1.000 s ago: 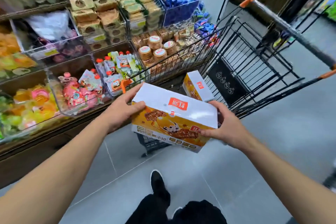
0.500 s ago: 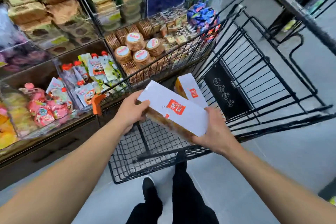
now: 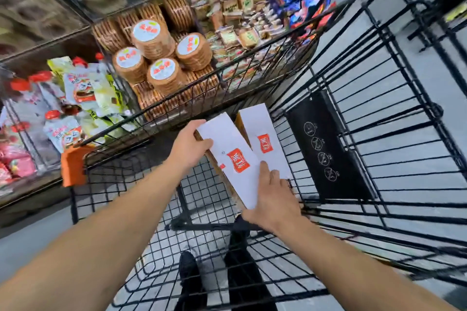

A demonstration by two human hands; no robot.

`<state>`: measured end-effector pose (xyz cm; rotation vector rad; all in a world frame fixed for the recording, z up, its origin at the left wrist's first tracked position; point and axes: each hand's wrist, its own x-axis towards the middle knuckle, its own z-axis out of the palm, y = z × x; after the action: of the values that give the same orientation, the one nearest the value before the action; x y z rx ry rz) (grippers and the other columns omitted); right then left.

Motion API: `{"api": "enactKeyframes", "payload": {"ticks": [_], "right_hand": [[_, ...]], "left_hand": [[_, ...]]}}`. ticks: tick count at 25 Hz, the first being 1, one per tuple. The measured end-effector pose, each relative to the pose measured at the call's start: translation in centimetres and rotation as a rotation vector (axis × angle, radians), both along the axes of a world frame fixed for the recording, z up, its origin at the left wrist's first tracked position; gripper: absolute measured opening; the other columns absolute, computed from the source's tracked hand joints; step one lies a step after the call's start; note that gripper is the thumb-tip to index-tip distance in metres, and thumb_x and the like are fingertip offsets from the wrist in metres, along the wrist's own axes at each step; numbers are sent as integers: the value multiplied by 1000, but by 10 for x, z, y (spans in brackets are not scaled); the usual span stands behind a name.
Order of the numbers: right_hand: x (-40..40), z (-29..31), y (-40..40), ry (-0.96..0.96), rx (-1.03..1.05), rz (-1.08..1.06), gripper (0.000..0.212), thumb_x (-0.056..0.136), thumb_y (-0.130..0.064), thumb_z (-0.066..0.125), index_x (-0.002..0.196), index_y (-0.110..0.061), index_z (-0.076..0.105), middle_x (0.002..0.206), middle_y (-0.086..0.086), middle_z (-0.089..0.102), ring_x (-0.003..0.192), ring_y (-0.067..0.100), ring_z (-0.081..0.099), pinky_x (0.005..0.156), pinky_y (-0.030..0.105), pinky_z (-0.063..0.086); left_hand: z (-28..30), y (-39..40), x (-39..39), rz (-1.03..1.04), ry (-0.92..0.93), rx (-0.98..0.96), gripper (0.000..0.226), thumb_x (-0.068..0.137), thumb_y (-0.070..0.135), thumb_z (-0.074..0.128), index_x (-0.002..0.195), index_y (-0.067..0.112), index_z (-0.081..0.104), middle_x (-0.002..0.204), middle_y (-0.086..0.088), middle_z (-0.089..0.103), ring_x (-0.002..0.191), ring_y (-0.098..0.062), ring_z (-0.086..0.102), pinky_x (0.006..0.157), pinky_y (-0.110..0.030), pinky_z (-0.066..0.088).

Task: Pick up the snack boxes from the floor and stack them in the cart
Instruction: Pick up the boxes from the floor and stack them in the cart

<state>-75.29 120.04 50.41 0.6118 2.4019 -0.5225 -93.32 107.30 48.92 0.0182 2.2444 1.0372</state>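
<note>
Head view, centre of the frame: the placing step looks to be in hand. The left hand (image 3: 190, 143) grips the far end of a white-topped snack box (image 3: 228, 156), thumb curled onto its top face, while the right hand (image 3: 271, 199) holds the near end with fingers laid along the top and side. The held box sits tilted inside the cart (image 3: 353, 118), low over the wire floor, and its right edge meets or overlaps a second snack box (image 3: 265, 139) already standing in the cart just to the right. Whether the held box rests on the wire is unclear; its underside is out of sight.

The next move, as I judge it, calls for turning the held box parallel to its neighbour, setting it flush alongside, then letting go with both hands.

Hard to make out: the brown printed sides of both boxes show only as slivers. The shelf goods in the upper left, round biscuit packs (image 3: 154, 58) among them, are blurred. No boxes on the floor appear here, so how many remain I cannot tell. The cart's handle is cut off at the upper right.
</note>
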Motion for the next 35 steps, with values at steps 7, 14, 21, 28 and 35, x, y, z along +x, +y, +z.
{"api": "enactKeyframes", "payload": {"ticks": [7,14,21,28,35], "right_hand": [[-13,-58,13,-21,84,366,115,78,-55,68,150,-26,-17,149,11,21,132,33,30,108,45,32],[-15,-98,35,91,211,535,98,92,-32,57,149,-27,-22,160,5,-19,146,36,-17,116,47,-12],[-25,-97,46,111,180,526,100,90,-39,62,152,-24,-16,162,5,-10,148,35,-9,120,45,-3],[-39,-69,30,42,141,521,98,87,-55,56,153,-24,-8,162,3,-6,148,32,-14,121,47,-5],[-79,35,-91,263,37,723,85,85,-52,57,152,-18,16,158,4,18,148,30,6,121,45,10]], "left_hand": [[-65,21,-17,18,15,62,45,79,4,70,122,12,59,115,3,59,98,-8,59,85,-25,45],[-113,13,25,46,-242,49,77,74,30,76,139,28,33,119,7,63,106,-20,63,79,-52,57],[-120,14,37,74,-294,226,57,84,14,66,130,42,46,119,5,64,105,-22,66,77,-56,57],[-76,3,40,-74,-84,-32,65,85,39,65,143,25,39,137,6,51,122,-11,53,104,-30,40],[45,-143,79,11,141,-260,63,90,39,57,146,21,37,142,-4,51,121,-24,56,100,-28,40]]}}
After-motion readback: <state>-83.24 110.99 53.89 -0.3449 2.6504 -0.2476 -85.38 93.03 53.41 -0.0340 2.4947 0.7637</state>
